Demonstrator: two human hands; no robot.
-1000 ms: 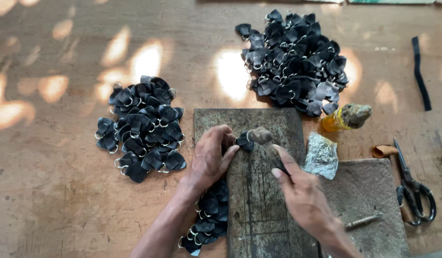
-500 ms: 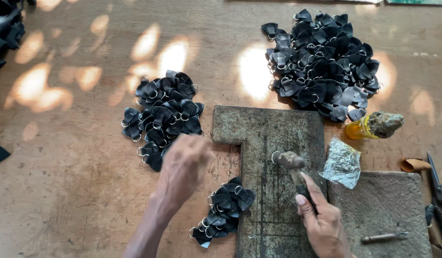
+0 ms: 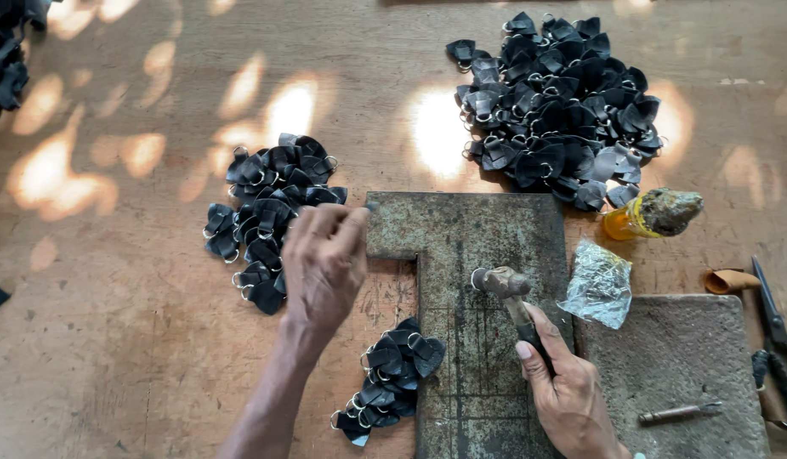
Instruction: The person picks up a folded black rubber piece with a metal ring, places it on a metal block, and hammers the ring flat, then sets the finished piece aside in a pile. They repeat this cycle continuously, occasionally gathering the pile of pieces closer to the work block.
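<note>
Worn steel and black leather: a small hammer gripped in one hand, the other hand over the leather pieces.
Nearest, at 5 o'clock, the right hand (image 3: 572,395) is closed round the dark handle of the short metal-headed hammer (image 3: 505,285), whose head rests on the rusty T-shaped iron block (image 3: 474,246); it looks dense and rigid, best held low on the handle. At 6 o'clock lies one small heap of black heart-shaped leather tabs with metal rings (image 3: 392,378), judged light, limp and easy to pinch by the ring. The left hand (image 3: 323,259), fingers loosely curled and seemingly holding nothing, hovers beside a second heap (image 3: 266,217) at 9 o'clock. Farthest, at 1 o'clock, the third and largest heap (image 3: 559,106). Three heaps, one hammer, one pair of scissors (image 3: 776,340), all on the wooden tabletop (image 3: 113,340).
</note>
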